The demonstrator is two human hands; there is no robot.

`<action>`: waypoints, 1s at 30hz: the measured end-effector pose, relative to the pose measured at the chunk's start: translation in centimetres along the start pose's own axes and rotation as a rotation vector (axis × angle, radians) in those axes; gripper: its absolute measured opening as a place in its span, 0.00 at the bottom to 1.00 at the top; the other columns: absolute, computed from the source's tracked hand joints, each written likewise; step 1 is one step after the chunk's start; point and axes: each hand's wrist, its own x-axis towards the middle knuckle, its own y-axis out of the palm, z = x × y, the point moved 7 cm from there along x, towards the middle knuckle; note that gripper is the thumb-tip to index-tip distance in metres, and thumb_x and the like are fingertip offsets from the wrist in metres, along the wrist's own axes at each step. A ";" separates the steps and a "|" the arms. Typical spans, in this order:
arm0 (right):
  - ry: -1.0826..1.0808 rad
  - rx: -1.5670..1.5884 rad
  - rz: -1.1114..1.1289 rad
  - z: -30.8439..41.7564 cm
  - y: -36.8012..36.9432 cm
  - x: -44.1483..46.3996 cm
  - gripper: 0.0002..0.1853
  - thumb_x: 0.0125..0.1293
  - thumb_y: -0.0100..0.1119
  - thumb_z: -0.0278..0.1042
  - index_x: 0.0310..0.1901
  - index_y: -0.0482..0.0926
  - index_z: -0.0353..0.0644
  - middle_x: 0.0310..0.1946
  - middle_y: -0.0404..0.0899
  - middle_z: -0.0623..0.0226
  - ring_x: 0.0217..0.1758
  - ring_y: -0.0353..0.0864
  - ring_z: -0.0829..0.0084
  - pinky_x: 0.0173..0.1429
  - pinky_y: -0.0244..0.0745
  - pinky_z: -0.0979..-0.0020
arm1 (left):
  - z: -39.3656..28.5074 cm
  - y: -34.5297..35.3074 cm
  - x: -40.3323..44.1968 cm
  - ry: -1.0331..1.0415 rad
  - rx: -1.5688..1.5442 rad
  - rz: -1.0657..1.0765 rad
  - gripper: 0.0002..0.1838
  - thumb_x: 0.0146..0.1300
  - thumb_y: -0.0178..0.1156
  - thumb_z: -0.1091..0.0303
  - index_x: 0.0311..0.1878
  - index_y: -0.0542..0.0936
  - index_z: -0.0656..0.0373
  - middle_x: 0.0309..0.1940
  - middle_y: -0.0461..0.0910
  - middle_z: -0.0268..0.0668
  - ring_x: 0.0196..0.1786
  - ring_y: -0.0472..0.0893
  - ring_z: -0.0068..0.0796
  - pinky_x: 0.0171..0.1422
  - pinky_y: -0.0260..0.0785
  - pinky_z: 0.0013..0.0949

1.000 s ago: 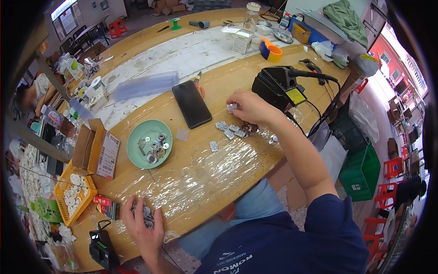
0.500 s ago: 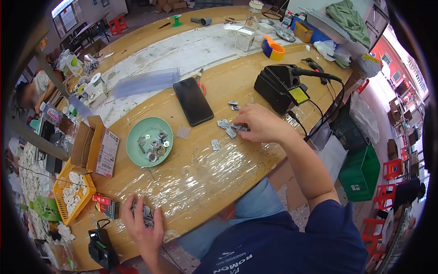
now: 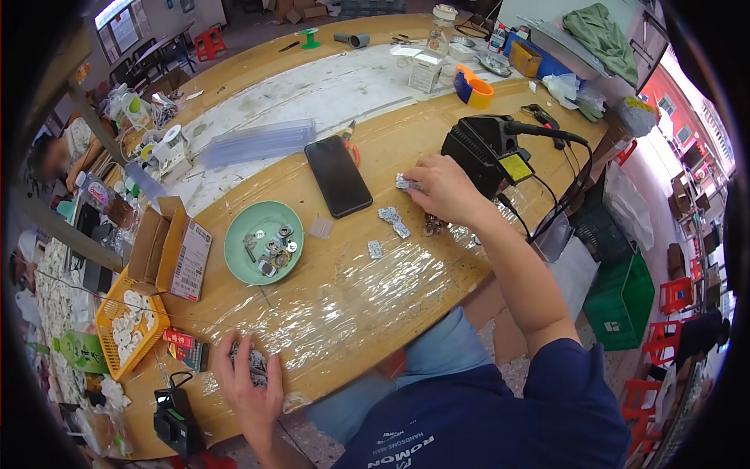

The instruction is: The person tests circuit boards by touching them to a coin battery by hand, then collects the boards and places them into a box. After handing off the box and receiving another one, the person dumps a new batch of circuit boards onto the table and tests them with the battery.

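My left hand [image 3: 251,383] rests at the table's near left edge, fingers apart around a pile of small silvery pieces [image 3: 258,369]. Farther right, my right hand [image 3: 445,187] has its fingertips together on small silvery parts [image 3: 405,182]. Just left of it lie a few more silvery pieces [image 3: 394,221], with a single one [image 3: 375,249] nearer to me. Brownish parts show partly beneath my right palm. A black phone [image 3: 338,176] and a green plate [image 3: 264,242] with assorted small metal parts are left of this hand.
A black soldering station [image 3: 476,156] with cables stands right of the phone. On the left are an open cardboard box [image 3: 187,262], a yellow basket [image 3: 133,324] of white pieces and a black device [image 3: 178,422]. Another person [image 3: 70,148] sits at the far left.
My right hand has moved away from me, from the silvery cluster to the parts beyond it. Fewer pieces lie in the cluster. My left hand has stayed by its pile.
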 end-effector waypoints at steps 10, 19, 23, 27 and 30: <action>0.008 0.217 0.274 3.5 2.8 0.2 0.15 0.68 0.72 0.35 0.50 0.87 0.35 0.44 0.83 0.56 0.55 0.81 0.54 0.61 0.76 0.59 | -0.2 0.0 0.0 -0.008 -0.001 0.011 0.24 0.63 0.72 0.74 0.63 0.81 0.67 0.69 0.75 0.53 0.72 0.74 0.57 0.77 0.64 0.49; 0.168 0.436 0.258 1.5 3.0 0.7 0.10 0.67 0.71 0.30 0.47 0.86 0.36 0.44 0.83 0.58 0.50 0.83 0.56 0.55 0.79 0.58 | -0.2 -0.1 0.1 -0.007 -0.003 0.013 0.24 0.64 0.72 0.73 0.63 0.81 0.66 0.69 0.75 0.53 0.71 0.74 0.57 0.77 0.64 0.49; 0.201 0.224 0.050 -0.6 1.1 0.9 0.10 0.67 0.69 0.33 0.45 0.87 0.37 0.41 0.84 0.54 0.52 0.84 0.52 0.60 0.79 0.55 | -0.2 0.0 0.0 -0.009 -0.007 0.011 0.24 0.64 0.72 0.73 0.62 0.81 0.67 0.69 0.75 0.53 0.71 0.74 0.57 0.77 0.64 0.49; 0.065 -0.001 -0.142 1.0 -0.6 -0.2 0.11 0.67 0.69 0.34 0.46 0.87 0.35 0.42 0.84 0.53 0.53 0.84 0.50 0.60 0.79 0.54 | -0.2 -0.1 0.1 -0.004 -0.004 0.012 0.23 0.64 0.72 0.73 0.62 0.81 0.67 0.69 0.75 0.53 0.71 0.74 0.56 0.77 0.64 0.49; 0.065 0.224 0.152 3.2 0.5 -1.3 0.15 0.66 0.73 0.36 0.48 0.87 0.35 0.44 0.83 0.54 0.53 0.83 0.51 0.58 0.78 0.56 | -0.1 0.0 0.1 -0.006 0.001 0.010 0.24 0.62 0.73 0.71 0.61 0.82 0.67 0.68 0.76 0.54 0.70 0.75 0.58 0.76 0.65 0.51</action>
